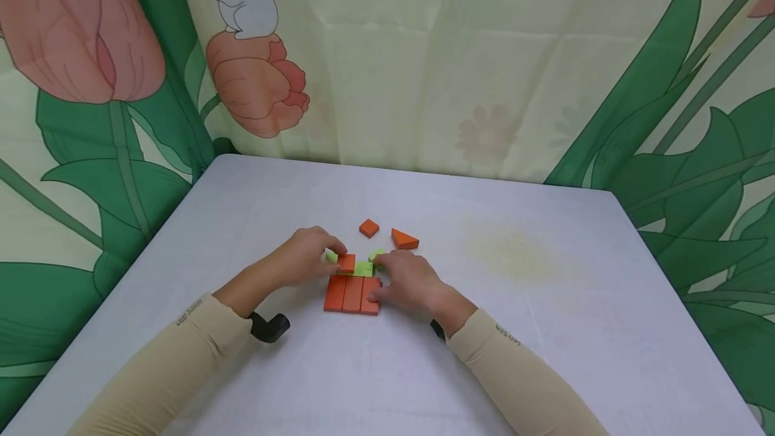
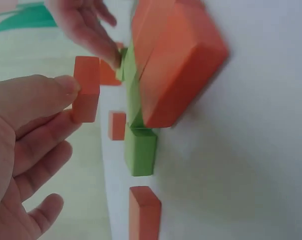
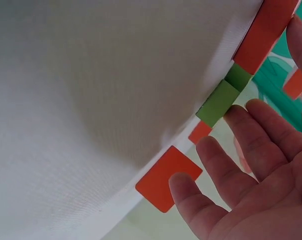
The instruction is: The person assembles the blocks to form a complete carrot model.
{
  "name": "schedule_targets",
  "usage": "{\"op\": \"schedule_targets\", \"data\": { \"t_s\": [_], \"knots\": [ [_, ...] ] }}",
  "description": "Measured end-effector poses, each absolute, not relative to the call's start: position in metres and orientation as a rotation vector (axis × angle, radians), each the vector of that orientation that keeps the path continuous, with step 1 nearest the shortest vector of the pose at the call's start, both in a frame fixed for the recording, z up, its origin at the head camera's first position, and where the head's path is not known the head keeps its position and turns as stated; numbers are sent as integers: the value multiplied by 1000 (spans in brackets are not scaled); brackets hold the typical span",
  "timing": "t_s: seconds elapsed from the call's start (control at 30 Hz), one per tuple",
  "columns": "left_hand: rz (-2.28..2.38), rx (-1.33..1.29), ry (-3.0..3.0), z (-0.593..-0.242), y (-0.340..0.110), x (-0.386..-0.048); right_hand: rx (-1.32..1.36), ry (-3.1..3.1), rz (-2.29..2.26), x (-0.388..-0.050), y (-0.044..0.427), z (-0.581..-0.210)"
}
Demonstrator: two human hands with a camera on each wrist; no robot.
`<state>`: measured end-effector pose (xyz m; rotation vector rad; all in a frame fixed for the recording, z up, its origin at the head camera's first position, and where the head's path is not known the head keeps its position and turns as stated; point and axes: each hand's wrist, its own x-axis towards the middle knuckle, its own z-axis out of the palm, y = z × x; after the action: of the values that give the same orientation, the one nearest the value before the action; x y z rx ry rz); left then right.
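My left hand (image 1: 303, 258) pinches a small orange block (image 1: 346, 263) between thumb and fingertip; in the left wrist view this block (image 2: 86, 89) is off the table. Several orange rectangular blocks (image 1: 352, 295) lie side by side in a flat panel. Along the panel's far edge runs a row of green blocks (image 1: 364, 268), partly hidden by the held block in the head view. At the row's right end, my right hand (image 1: 412, 281) has straight fingers at a green block (image 3: 218, 102). Its thumb touches the right side of the orange panel (image 3: 268, 35).
Beyond the green row lie a loose orange square block (image 1: 368, 228) and an orange triangular block (image 1: 404, 239). All sit on a white-covered table (image 1: 545, 348). A flower-printed curtain (image 1: 393, 86) hangs behind it. A black fitting (image 1: 270, 327) is on the left wrist.
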<state>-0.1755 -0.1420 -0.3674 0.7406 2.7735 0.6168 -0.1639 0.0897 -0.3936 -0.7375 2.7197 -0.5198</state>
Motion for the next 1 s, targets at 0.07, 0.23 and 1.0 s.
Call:
{"op": "schedule_targets", "data": {
  "t_s": [0.07, 0.23, 1.0],
  "knots": [
    [648, 777, 2770, -370, -146, -166, -741, 2719, -526, -164, 90, -394],
    [682, 792, 2774, -377, -151, -145, -730, 2719, -530, -163, 90, -395],
    [617, 902, 2770, -393, -147, -103, -749, 2730, -511, -164, 90, -396]
  ]
}}
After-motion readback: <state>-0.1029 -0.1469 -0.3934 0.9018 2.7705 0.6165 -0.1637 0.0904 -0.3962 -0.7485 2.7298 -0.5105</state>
